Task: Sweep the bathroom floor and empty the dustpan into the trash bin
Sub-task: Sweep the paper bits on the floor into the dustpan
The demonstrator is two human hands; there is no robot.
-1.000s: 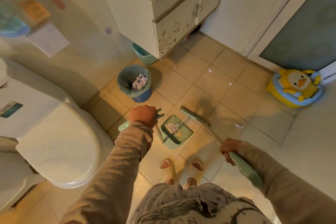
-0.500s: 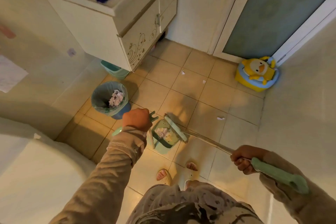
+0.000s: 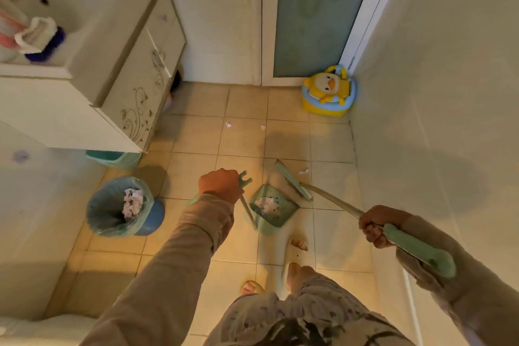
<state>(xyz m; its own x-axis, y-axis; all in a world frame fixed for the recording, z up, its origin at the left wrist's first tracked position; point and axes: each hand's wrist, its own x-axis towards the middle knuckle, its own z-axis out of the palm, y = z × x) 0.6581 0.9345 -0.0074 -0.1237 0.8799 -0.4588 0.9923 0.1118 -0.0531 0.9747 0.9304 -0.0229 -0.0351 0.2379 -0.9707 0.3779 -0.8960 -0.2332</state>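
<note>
My left hand (image 3: 220,185) grips the top of the green dustpan handle; the dustpan (image 3: 271,209) rests on the tiled floor with crumpled paper inside. My right hand (image 3: 377,226) holds the green broom handle. The broom head (image 3: 293,182) lies on the floor just right of and beyond the pan. A paper scrap (image 3: 304,171) lies right next to the broom head. Two more scraps (image 3: 228,124) sit farther off near the door. The blue trash bin (image 3: 123,206), lined with a bag and holding paper, stands left of the dustpan.
A white vanity cabinet (image 3: 134,98) fills the upper left, with a teal basin (image 3: 115,158) under it. A yellow duck potty (image 3: 328,93) sits in the far corner by the frosted door (image 3: 317,14). The wall runs along the right. My sandalled feet (image 3: 297,244) are below the pan.
The view has swung right and away from the toilet. The broom head left the dustpan's mouth and moved out to the right toward a scrap. The dustpan stayed put.
</note>
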